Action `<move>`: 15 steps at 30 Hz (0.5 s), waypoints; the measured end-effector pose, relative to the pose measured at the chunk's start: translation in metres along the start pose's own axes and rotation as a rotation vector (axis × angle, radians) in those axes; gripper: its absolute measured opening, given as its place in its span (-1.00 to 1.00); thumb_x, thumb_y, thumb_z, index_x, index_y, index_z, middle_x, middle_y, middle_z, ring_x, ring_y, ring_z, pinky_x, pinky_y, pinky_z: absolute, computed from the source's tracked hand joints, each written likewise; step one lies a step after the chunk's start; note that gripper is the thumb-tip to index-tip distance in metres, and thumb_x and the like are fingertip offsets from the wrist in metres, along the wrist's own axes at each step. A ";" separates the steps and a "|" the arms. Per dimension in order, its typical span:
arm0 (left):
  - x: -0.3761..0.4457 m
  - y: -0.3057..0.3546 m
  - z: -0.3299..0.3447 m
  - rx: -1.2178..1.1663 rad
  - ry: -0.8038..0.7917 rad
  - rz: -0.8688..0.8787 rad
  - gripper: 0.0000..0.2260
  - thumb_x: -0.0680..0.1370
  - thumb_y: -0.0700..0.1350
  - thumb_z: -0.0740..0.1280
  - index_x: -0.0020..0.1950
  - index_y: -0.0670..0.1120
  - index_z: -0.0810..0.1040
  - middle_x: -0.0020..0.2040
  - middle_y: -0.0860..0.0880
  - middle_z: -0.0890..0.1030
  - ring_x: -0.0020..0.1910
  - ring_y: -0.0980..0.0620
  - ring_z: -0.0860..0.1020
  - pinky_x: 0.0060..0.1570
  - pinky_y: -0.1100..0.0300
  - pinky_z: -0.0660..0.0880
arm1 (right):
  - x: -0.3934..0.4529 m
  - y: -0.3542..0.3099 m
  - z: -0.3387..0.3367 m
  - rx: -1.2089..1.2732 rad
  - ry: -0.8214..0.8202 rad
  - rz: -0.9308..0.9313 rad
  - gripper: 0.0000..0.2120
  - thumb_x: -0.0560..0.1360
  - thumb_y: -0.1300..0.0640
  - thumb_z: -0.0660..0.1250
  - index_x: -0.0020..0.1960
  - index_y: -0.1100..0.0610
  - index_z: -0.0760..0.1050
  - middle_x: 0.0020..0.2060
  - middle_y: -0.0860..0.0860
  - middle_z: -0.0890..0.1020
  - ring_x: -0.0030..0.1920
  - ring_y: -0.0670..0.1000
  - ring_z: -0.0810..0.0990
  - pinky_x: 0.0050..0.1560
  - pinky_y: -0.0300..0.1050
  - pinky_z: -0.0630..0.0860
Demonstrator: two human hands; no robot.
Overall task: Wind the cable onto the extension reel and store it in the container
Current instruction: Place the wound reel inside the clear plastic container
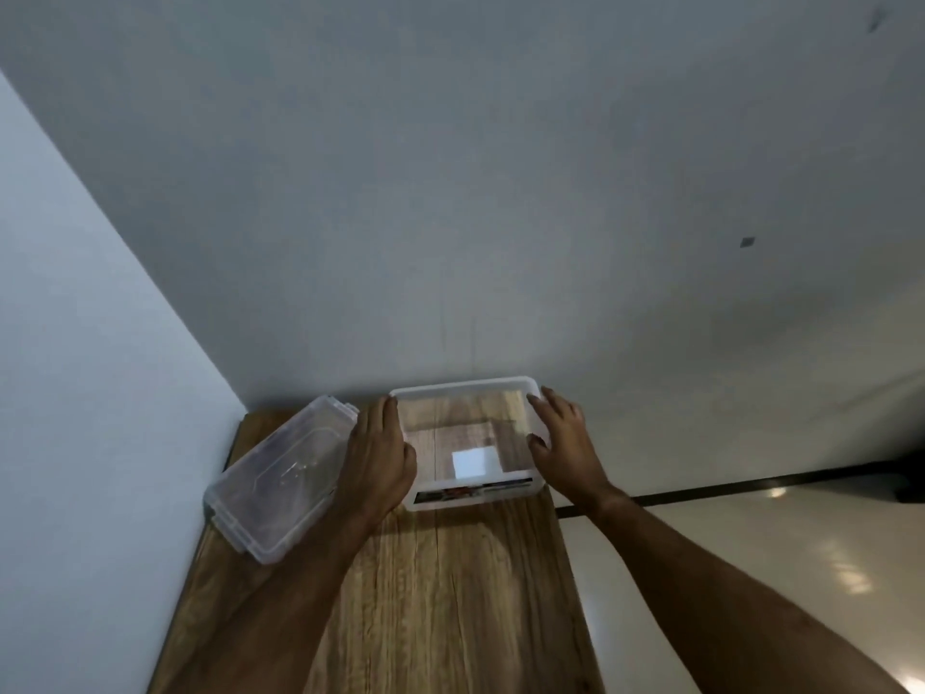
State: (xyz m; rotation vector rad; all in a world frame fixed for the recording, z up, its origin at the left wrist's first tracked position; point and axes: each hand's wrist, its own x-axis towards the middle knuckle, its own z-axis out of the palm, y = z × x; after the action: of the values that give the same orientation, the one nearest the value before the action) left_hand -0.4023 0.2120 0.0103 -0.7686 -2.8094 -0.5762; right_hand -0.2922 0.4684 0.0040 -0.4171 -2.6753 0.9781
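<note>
Container (520, 485) sits between my hands, left hand (381, 455) and right hand (563, 435) flat-fingered against its sides to steady it; lid (280, 475) parked left.

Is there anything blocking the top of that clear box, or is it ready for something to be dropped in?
Nothing visible blocks it. The container stands open on the wooden table, its lid off and lying to its left. The left hand and right hand touch only its sides. The reel and cable are not in view.
</note>
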 end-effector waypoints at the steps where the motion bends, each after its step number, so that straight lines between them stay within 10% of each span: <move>1: 0.003 -0.002 0.002 0.012 -0.016 0.003 -0.41 0.44 -0.27 0.32 0.47 -0.22 0.34 0.30 -0.15 0.50 0.24 -0.13 0.48 0.28 0.03 0.47 | 0.003 0.002 0.002 0.047 -0.008 0.018 -0.40 0.54 0.29 0.31 0.54 0.07 0.27 0.54 0.04 0.25 0.52 0.06 0.16 0.49 0.07 0.28; 10: 0.005 0.003 0.006 -0.213 -0.053 -0.088 -0.32 0.51 -0.43 0.24 0.61 -0.24 0.13 0.56 -0.21 0.27 0.52 -0.18 0.29 0.53 0.02 0.30 | 0.010 -0.001 0.000 0.213 -0.040 0.047 -0.44 0.56 0.43 0.18 0.53 0.18 0.30 0.50 0.03 0.25 0.40 -0.09 0.24 0.08 -0.68 0.28; 15: -0.008 0.010 -0.005 -0.250 -0.042 -0.095 -0.33 0.49 -0.46 0.24 0.59 -0.24 0.17 0.51 -0.20 0.33 0.46 -0.15 0.35 0.45 0.13 0.31 | 0.001 -0.004 -0.005 0.213 -0.061 0.046 -0.42 0.54 0.42 0.20 0.53 0.17 0.30 0.51 0.04 0.26 0.49 0.04 0.25 0.45 -0.15 0.34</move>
State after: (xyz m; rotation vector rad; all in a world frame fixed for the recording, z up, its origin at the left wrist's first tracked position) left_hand -0.3905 0.2142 0.0159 -0.6987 -2.8589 -0.9526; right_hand -0.2918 0.4689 0.0108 -0.4101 -2.5881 1.2932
